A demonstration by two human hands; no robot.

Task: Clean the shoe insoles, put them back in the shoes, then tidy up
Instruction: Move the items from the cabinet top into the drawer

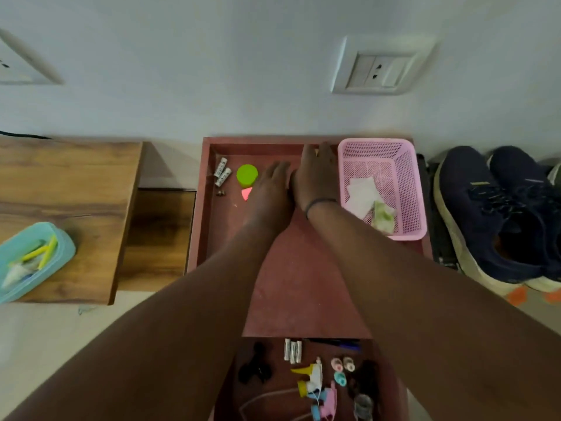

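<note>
Over the red tray [209, 208] both arms stretch straight out, palms down, hands side by side and touching. Left hand [271, 189] lies flat with fingers spread loose, holding nothing I can see. Right hand [317, 174] reaches further, fingers extended near the tray's back wall; something yellowish peeks under its fingertips, too hidden to name. Batteries [221, 174] left of the hands carry print too blurred to read. Pink basket [406, 183] sits just right, and the shoes [498, 217] beyond it, insoles not discernible
</note>
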